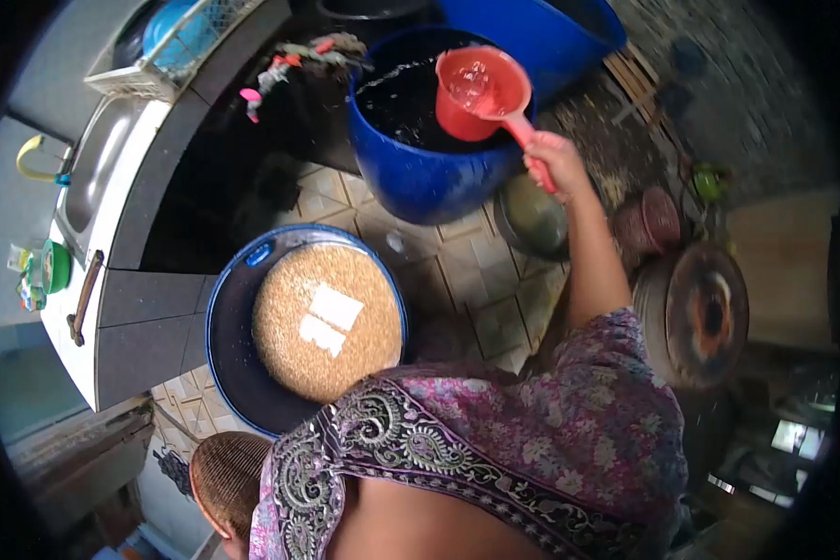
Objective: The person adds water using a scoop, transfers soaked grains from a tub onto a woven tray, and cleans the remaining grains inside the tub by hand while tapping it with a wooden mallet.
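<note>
My right hand grips the handle of a red plastic water dipper. Clear water shows inside the dipper, which is over the opening of a blue barrel of dark water. Nearer my body stands a wide dark tub with a blue rim. Soaked grain or beans fill much of it under water, with bright light reflected on the surface. My left hand is out of sight. By my left side a brown woven basket is tilted, and whatever supports it is hidden.
At left runs a counter with a steel sink, a yellow-ended tap and a green bowl. Another blue barrel stands behind. On the right are a round metal pot, a reddish basket and a sooty round stove-like drum.
</note>
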